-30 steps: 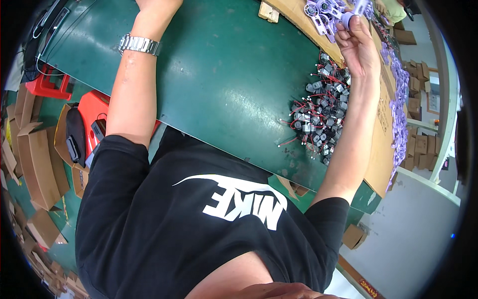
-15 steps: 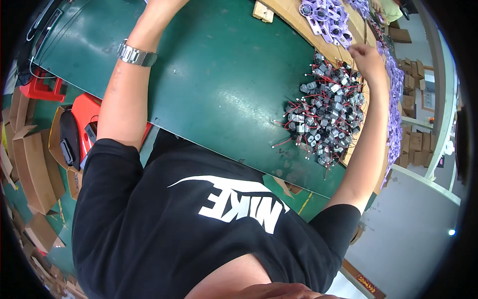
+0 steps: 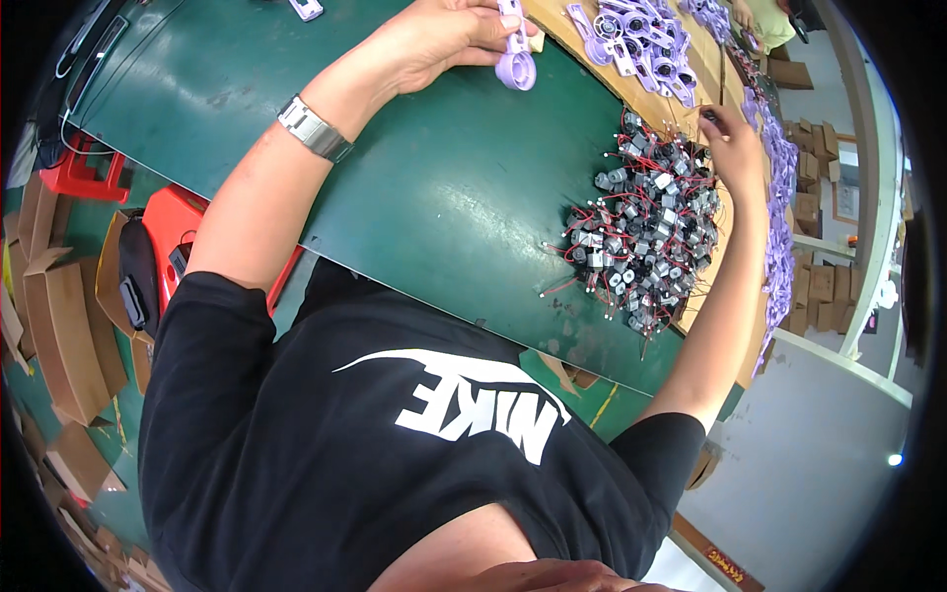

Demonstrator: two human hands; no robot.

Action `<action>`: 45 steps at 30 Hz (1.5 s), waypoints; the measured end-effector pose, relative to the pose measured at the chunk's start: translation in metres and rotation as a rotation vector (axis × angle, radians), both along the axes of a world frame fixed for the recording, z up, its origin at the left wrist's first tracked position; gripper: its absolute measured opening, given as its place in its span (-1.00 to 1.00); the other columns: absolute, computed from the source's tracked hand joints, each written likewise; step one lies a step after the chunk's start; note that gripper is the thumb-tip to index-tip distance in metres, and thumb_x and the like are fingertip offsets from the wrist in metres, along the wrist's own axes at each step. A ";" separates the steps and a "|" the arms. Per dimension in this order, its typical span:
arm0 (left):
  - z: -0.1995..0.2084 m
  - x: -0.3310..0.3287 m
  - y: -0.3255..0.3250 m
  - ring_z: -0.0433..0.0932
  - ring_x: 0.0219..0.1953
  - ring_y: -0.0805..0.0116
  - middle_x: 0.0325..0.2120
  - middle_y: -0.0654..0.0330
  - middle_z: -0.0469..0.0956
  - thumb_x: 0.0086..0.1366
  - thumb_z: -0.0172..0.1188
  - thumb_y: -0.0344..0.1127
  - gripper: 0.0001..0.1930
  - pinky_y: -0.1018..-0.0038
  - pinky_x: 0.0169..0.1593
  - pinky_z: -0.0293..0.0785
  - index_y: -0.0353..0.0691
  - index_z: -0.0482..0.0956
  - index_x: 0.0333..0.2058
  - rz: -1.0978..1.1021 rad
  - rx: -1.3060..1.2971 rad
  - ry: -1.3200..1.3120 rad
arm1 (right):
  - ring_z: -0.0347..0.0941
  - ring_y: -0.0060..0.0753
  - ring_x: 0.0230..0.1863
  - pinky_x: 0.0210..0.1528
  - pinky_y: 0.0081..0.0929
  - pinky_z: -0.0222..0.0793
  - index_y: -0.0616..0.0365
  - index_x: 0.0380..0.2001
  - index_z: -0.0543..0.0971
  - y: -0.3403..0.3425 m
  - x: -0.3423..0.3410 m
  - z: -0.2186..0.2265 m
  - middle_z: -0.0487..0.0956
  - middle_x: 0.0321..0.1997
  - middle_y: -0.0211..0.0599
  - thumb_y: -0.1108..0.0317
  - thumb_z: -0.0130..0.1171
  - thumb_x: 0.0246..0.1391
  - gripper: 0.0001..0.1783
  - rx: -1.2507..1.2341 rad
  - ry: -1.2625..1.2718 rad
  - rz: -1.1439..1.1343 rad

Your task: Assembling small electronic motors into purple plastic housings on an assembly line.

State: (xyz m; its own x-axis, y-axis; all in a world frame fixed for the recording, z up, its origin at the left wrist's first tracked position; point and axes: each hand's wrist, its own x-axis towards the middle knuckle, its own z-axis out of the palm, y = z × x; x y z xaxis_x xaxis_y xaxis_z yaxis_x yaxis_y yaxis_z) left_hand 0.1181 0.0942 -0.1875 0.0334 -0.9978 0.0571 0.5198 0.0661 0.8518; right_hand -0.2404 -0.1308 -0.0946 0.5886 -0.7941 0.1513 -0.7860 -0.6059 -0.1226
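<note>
My left hand [image 3: 439,44] is closed on a light purple plastic housing [image 3: 516,71] with a round ring end, held above the green table. My right hand [image 3: 735,148] is at the far edge of a heap of small grey motors [image 3: 656,217] with red and black wires. Its fingertips pinch a small dark part [image 3: 708,115], too small to make out fully. Just beyond that hand lies a pile of purple housings [image 3: 646,44] on cardboard. Another purple piece [image 3: 307,9] lies on the table at the far left.
The green table [image 3: 424,178] spans the space in front of me. Cardboard [image 3: 572,25] lines its right side, with more purple parts [image 3: 781,217] beyond. A red stool [image 3: 168,227] and open cartons [image 3: 64,326] stand at the left. Another person's hand [image 3: 742,14] shows at the far right.
My left hand has come rightward and nearer from the far edge, now with a purple housing in it. My right hand has shifted slightly nearer, and a dark part shows at its fingertips.
</note>
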 end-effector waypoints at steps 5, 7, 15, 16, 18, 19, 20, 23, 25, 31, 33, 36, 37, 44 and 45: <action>0.002 -0.015 -0.003 0.66 0.02 0.35 0.03 0.15 0.67 0.49 0.20 -0.26 -0.67 0.38 0.18 0.59 -0.31 0.55 0.11 -0.023 0.032 -0.056 | 0.56 -0.62 -0.34 -0.23 -0.61 0.47 0.15 0.10 0.63 0.078 0.033 0.024 0.64 -0.39 -0.41 0.33 0.18 0.36 -0.69 0.295 -0.503 0.080; 0.001 -0.013 0.000 0.64 0.11 0.30 0.11 0.12 0.64 0.52 0.15 -0.32 -0.68 0.31 0.27 0.57 -0.33 0.53 0.15 -0.039 0.080 0.007 | 0.54 -0.66 -0.36 -0.32 -0.64 0.44 0.17 -0.03 0.65 0.105 0.063 0.001 0.61 -0.39 -0.45 0.29 0.19 0.39 -0.77 0.374 -0.572 0.178; -0.006 -0.035 -0.001 0.62 0.15 0.19 0.16 -0.02 0.58 0.50 0.20 -0.31 -0.60 0.19 0.30 0.55 -0.33 0.45 0.22 -0.114 0.053 0.094 | 0.61 -0.42 -0.43 -0.33 -0.49 0.51 0.28 -0.23 0.64 0.182 0.110 -0.044 0.68 -0.40 -0.21 0.34 0.33 0.29 -0.81 0.096 -0.591 0.153; -0.006 -0.036 0.000 0.62 0.15 0.19 0.16 -0.03 0.57 0.50 0.19 -0.31 -0.59 0.18 0.30 0.55 -0.34 0.44 0.23 -0.116 0.045 0.095 | 0.60 -0.43 -0.42 -0.32 -0.50 0.51 0.28 -0.23 0.64 0.183 0.111 -0.047 0.68 -0.37 -0.20 0.35 0.33 0.28 -0.82 0.115 -0.672 0.150; -0.006 -0.039 0.000 0.61 0.15 0.19 0.17 -0.04 0.57 0.50 0.19 -0.30 -0.59 0.18 0.30 0.55 -0.34 0.44 0.23 -0.120 0.039 0.094 | 0.60 -0.44 -0.40 -0.32 -0.50 0.51 0.29 -0.23 0.64 0.184 0.111 -0.051 0.68 -0.34 -0.20 0.37 0.34 0.28 -0.82 0.134 -0.753 0.142; -0.005 -0.039 0.000 0.61 0.16 0.19 0.17 -0.05 0.56 0.50 0.18 -0.31 -0.59 0.18 0.30 0.55 -0.34 0.43 0.23 -0.120 0.037 0.094 | 0.58 -0.45 -0.41 -0.32 -0.51 0.50 0.29 -0.23 0.65 0.184 0.110 -0.052 0.67 -0.35 -0.22 0.37 0.34 0.27 -0.83 0.148 -0.824 0.155; -0.004 -0.040 0.001 0.60 0.16 0.19 0.18 -0.05 0.56 0.51 0.17 -0.31 -0.59 0.18 0.30 0.54 -0.35 0.43 0.24 -0.119 0.035 0.095 | 0.57 -0.46 -0.41 -0.32 -0.52 0.50 0.29 -0.23 0.65 0.186 0.110 -0.053 0.66 -0.36 -0.24 0.38 0.35 0.27 -0.83 0.162 -0.893 0.169; 0.002 -0.041 0.002 0.59 0.17 0.21 0.18 -0.05 0.55 0.52 0.16 -0.32 -0.59 0.20 0.31 0.54 -0.36 0.41 0.25 -0.125 0.045 0.103 | 0.53 -0.47 -0.45 -0.36 -0.54 0.46 0.28 -0.24 0.66 0.192 0.110 -0.049 0.63 -0.38 -0.27 0.42 0.36 0.24 -0.87 0.079 -0.831 0.193; -0.003 -0.039 0.001 0.59 0.17 0.22 0.18 -0.04 0.55 0.52 0.15 -0.32 -0.58 0.21 0.31 0.53 -0.35 0.41 0.25 -0.121 0.030 0.099 | 0.53 -0.45 -0.46 -0.38 -0.50 0.45 0.28 -0.27 0.66 0.194 0.109 -0.047 0.63 -0.39 -0.24 0.43 0.34 0.24 -0.88 0.027 -0.771 0.207; -0.006 -0.040 0.001 0.61 0.15 0.26 0.17 -0.02 0.57 0.50 0.18 -0.33 -0.60 0.27 0.28 0.56 -0.29 0.42 0.24 -0.110 -0.022 0.019 | 0.50 -0.32 -0.53 -0.40 -0.36 0.42 0.27 -0.32 0.65 0.201 0.107 -0.033 0.59 -0.50 -0.12 0.42 0.25 0.24 -0.88 0.088 -0.490 0.147; -0.006 -0.041 0.001 0.61 0.15 0.27 0.17 -0.01 0.57 0.50 0.19 -0.34 -0.60 0.28 0.27 0.57 -0.28 0.42 0.23 -0.119 -0.049 -0.018 | 0.49 -0.29 -0.55 -0.40 -0.35 0.42 0.27 -0.32 0.65 0.201 0.108 -0.029 0.58 -0.53 -0.09 0.41 0.22 0.25 -0.86 0.165 -0.449 0.105; -0.002 -0.044 0.003 0.62 0.14 0.27 0.16 0.00 0.58 0.48 0.20 -0.35 -0.62 0.30 0.25 0.59 -0.27 0.43 0.21 -0.102 -0.050 -0.049 | 0.47 -0.41 -0.57 -0.42 -0.39 0.39 0.27 -0.29 0.65 0.195 0.106 -0.028 0.59 -0.57 -0.17 0.37 0.22 0.28 -0.83 0.429 -0.411 0.032; 0.000 -0.045 0.003 0.62 0.14 0.26 0.16 -0.01 0.58 0.48 0.21 -0.35 -0.62 0.28 0.25 0.59 -0.28 0.43 0.21 -0.093 -0.043 -0.038 | 0.46 -0.49 -0.55 -0.41 -0.42 0.39 0.28 -0.27 0.66 0.192 0.106 -0.032 0.61 -0.55 -0.21 0.37 0.22 0.29 -0.83 0.458 -0.508 0.045; -0.001 -0.042 0.003 0.62 0.15 0.20 0.18 -0.04 0.56 0.48 0.21 -0.35 -0.61 0.24 0.27 0.58 -0.31 0.41 0.20 -0.110 -0.051 0.011 | 0.47 -0.63 -0.49 -0.39 -0.54 0.40 0.26 -0.20 0.67 0.193 0.108 -0.036 0.66 -0.47 -0.29 0.40 0.26 0.30 -0.86 0.363 -0.739 0.098; -0.001 -0.042 0.003 0.62 0.15 0.20 0.18 -0.04 0.56 0.48 0.21 -0.35 -0.61 0.24 0.27 0.58 -0.31 0.41 0.20 -0.109 -0.052 0.011 | 0.47 -0.63 -0.49 -0.39 -0.54 0.40 0.26 -0.20 0.67 0.194 0.108 -0.037 0.66 -0.47 -0.29 0.40 0.26 0.30 -0.86 0.363 -0.739 0.099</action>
State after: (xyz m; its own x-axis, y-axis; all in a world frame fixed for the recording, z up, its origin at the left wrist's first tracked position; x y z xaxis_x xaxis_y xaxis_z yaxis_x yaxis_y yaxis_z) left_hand 0.0764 0.0968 -0.1886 -0.0743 -0.9913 0.1088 0.5356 0.0524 0.8429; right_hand -0.1327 0.0629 -0.1314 0.5077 -0.8178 0.2709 -0.3715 -0.4915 -0.7876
